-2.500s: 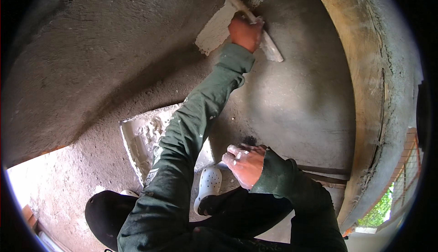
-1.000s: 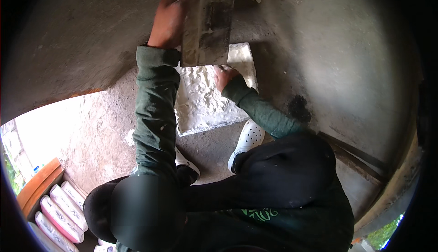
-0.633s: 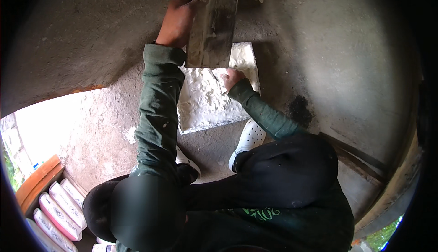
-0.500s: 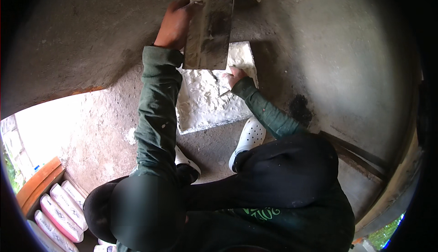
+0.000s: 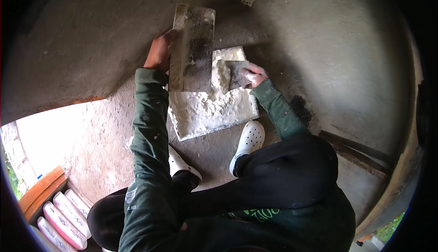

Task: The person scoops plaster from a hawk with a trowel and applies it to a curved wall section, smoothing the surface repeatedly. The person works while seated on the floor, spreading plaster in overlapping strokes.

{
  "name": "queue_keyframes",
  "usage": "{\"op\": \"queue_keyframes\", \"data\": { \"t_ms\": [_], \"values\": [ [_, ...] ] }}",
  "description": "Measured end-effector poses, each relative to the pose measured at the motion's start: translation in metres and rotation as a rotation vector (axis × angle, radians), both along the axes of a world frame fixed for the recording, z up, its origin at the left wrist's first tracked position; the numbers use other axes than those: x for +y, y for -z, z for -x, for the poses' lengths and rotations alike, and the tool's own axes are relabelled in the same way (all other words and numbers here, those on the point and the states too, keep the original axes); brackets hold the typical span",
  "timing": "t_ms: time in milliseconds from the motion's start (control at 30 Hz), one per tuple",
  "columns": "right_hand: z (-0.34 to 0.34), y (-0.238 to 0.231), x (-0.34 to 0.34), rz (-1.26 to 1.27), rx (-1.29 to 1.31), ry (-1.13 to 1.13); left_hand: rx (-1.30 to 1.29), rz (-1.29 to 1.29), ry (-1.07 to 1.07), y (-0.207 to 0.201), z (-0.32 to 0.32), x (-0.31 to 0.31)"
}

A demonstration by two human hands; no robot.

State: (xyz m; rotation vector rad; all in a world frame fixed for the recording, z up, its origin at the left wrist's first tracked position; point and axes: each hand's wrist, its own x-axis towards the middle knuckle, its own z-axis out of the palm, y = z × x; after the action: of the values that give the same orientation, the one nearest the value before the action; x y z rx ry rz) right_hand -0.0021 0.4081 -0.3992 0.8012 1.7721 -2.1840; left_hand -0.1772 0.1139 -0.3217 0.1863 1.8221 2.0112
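Observation:
My left hand [image 5: 159, 53] is closed on a long rectangular plastering trowel [image 5: 195, 46], its smeared flat face turned up toward me; the handle is hidden beneath. In my right hand [image 5: 256, 76] is a wide putty knife [image 5: 236, 76] with a lump of white putty [image 5: 222, 75] along its blade edge. That blade is just right of the trowel, with a small gap between them. Both tools are above a square board [image 5: 214, 129] on the floor, thickly covered with wet white putty [image 5: 194, 110].
My feet in white clogs [image 5: 250, 139] are close to the board's near edge. Several filled bags [image 5: 68, 213] stand at lower left beside an orange-brown edge [image 5: 43, 189]. Grey plastered walls [image 5: 346, 65] curve around; dark strips [image 5: 353, 151] lie at right.
The trowel has come nearer to me and slightly left with my left hand. My right hand has lifted the putty knife from the board, with putty on it, and moved right.

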Motion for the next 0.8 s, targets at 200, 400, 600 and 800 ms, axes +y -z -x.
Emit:
{"op": "queue_keyframes", "data": {
  "t_ms": [200,400,600,800],
  "values": [
    [0.016,-0.075,0.013,-0.079,0.458,0.088,0.052,0.023,0.051,-0.004,-0.02,-0.011],
    [0.026,-0.139,-0.034,-0.789,0.931,0.263,-0.246,-0.171,0.132,-0.012,-0.011,-0.001],
    [0.041,-0.101,-0.032,-1.334,1.305,-0.097,-0.249,-0.298,0.248,-0.033,-0.017,0.016],
    [0.021,-0.078,-0.031,-1.375,1.281,-0.066,-0.187,-0.214,0.265,-0.018,-0.021,0.008]
  ]
}}
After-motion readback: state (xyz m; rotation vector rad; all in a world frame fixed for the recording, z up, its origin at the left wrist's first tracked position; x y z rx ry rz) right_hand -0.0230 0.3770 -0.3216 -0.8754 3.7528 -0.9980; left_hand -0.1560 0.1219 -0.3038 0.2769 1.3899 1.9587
